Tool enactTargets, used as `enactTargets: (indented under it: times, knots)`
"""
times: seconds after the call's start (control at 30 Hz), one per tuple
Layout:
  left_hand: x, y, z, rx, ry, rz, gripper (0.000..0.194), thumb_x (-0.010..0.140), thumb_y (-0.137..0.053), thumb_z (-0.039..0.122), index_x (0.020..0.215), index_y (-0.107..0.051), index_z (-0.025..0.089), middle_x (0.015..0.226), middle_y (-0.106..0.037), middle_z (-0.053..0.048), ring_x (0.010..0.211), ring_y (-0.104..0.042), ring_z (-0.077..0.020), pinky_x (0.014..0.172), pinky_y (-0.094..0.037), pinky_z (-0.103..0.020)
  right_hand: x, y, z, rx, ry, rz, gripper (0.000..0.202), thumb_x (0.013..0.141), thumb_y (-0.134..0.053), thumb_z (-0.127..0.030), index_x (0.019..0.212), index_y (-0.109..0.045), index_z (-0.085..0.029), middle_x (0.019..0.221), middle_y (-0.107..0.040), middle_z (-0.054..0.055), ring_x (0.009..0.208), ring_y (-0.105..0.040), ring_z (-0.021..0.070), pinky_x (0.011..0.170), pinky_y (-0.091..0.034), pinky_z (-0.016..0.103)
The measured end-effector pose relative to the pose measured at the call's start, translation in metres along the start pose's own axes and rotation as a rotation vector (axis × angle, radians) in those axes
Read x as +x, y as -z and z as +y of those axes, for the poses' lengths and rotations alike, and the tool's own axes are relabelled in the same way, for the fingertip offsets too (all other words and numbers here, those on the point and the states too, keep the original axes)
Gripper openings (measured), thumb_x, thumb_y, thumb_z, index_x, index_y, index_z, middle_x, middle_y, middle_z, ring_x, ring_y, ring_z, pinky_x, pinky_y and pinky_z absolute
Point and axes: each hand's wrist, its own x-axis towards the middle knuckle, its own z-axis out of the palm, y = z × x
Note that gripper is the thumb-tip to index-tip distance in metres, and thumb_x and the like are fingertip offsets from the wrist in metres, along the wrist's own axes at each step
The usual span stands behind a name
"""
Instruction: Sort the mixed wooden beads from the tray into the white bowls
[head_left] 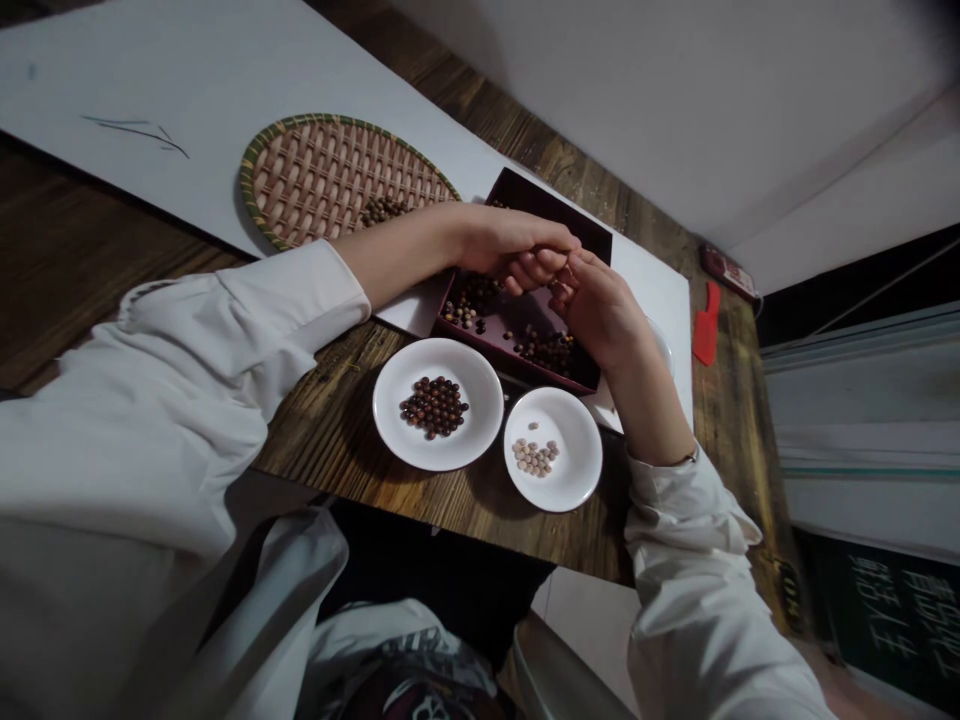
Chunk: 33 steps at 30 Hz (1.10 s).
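My left hand (529,252) and my right hand (596,300) meet above a dark maroon box (555,205), fingertips pinched together. Whatever is between the fingers is too small or hidden to make out. Inside the box lie loose beads (547,350) in mixed brown, dark and pale colours, partly covered by the hands. Just in front of the box stands a white bowl (386,405) with a cluster of dark reddish-brown beads (435,408). A smaller white bowl (581,465) to its right contains several pale beads (534,460).
Behind my left forearm is a round woven tray (315,180) with brownish beads (382,210). A long white sheet (187,70) covers part of the wooden table (322,425). A red scraper-like tool (706,325) and a dark red object (727,272) lie at the right, near the wall.
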Motion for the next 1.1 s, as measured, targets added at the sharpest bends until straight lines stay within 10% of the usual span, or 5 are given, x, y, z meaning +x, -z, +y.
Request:
enactTargets:
  times: [1.1]
  knots:
    - [0.0071,0.0046,-0.0051,-0.017,0.027,0.063,0.017,0.088,-0.048,0.025,0.076,-0.052,0.014,0.067,-0.052,-0.002,0.077,-0.051,-0.0127,0.079,-0.039,-0.026,0.0019,-0.0009,-0.0023,0.161,-0.109,0.02,0.008,0.09,-0.061,-0.032,0.086,-0.059,-0.025,0.077,-0.061,-0.003,0.072,-0.057,0.0105,0.078,-0.05,0.027]
